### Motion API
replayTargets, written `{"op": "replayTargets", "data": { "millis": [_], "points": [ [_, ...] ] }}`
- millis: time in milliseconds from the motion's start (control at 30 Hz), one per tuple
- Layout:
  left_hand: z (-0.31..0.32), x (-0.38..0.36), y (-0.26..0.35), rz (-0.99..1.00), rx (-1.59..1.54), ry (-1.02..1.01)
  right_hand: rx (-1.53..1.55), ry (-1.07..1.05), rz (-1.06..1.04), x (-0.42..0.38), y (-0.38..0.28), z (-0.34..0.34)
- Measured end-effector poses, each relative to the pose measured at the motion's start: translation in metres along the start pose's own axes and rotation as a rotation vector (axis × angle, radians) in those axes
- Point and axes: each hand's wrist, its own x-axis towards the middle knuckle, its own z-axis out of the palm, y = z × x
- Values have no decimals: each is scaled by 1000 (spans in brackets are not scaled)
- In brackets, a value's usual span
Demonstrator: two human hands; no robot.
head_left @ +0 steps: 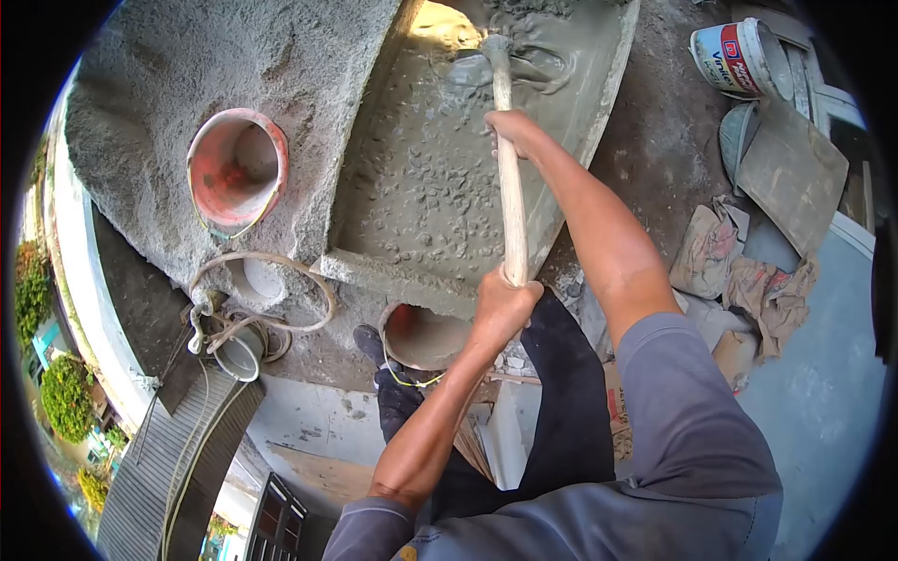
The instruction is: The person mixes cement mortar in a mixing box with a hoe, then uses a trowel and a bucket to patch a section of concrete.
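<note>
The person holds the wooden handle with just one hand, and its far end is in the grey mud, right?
No, not one hand: the head view shows the left hand and right hand both gripping the wooden handle. Its far end is in the grey mud.

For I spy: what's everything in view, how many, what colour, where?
mortar trough: 1, grey, top centre
long wooden handle: 1, pale, over trough
round buckets: 2, reddish, left and centre
small pail: 1, grey, lower left
labelled plastic tub: 1, white, top right
looped hose: 1, beige, left
sandy heap: 1, grey, top left
square board: 1, brown, right
crumpled paper bags: several, brown, right
trees: several, green, far left
sleeves: 2, grey, bottom
left hand and right hand: 2, bare, on handle
</note>
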Motion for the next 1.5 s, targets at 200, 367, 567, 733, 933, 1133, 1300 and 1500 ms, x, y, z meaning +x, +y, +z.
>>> {"op": "replayTargets", "data": {
  "millis": [200,367,567,733,933,1133,1300,1500],
  "points": [
    [-60,-59,-63,27,191,17,140,78,5,-72,51,46],
    [-127,-156,-115,-14,320,-3,286,139,113,-180,107,109],
    [-144,-207,-189,52,375,-60,402,137,134,-254,141,130],
    [-61,-68,-150,270,302,-117,278,222,-176,-182,35,30],
    [36,157,-29,548,224,-90,172,414,-417,-21,-95,-104],
    [64,167,-2,359,213,-128,108,435,-300,50,-80,-139],
    [70,113,2,168,91,-122,-44,333,-145,46,-47,-125],
    [54,58,-7,83,95,-107,48,220,-33,33,-7,-114]
  ]
}}
